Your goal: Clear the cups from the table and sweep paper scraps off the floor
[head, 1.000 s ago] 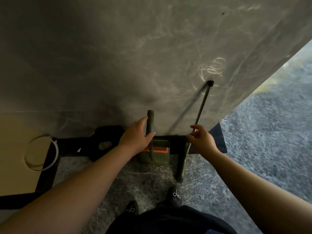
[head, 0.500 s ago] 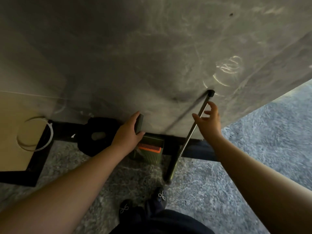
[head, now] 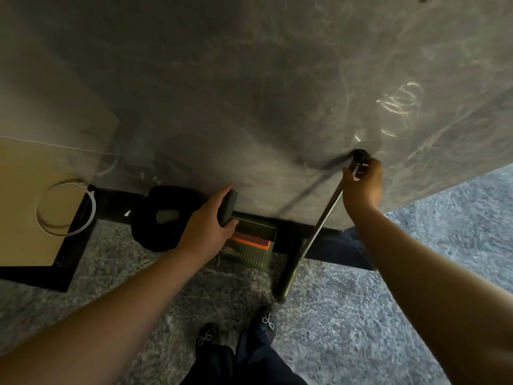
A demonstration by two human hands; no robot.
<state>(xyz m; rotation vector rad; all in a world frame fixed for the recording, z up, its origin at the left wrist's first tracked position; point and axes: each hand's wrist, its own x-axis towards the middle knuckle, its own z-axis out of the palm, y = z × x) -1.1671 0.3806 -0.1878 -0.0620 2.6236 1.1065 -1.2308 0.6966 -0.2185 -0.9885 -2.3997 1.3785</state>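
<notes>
A green dustpan (head: 249, 247) with an orange comb strip stands on the floor against the grey wall. My left hand (head: 206, 225) grips the top of its upright dark handle (head: 228, 205). A broom with a long metal pole (head: 319, 229) leans on the wall to the right, its dark lower end (head: 286, 279) on the floor. My right hand (head: 361, 187) is wrapped round the pole just under its black top cap (head: 360, 154). No cups or paper scraps are visible.
A grey wall (head: 249, 93) fills the upper view, with a black skirting strip (head: 288, 237) at its foot. A black round object (head: 163, 218) lies left of the dustpan. A beige panel (head: 25, 204) with a white wire loop (head: 66, 208) sits far left. My shoes (head: 236, 332) stand on speckled grey floor (head: 347, 315).
My right hand slid up the broom pole from its middle to just under the top cap and closed round it. My left hand stayed on the dustpan handle. The view moved closer.
</notes>
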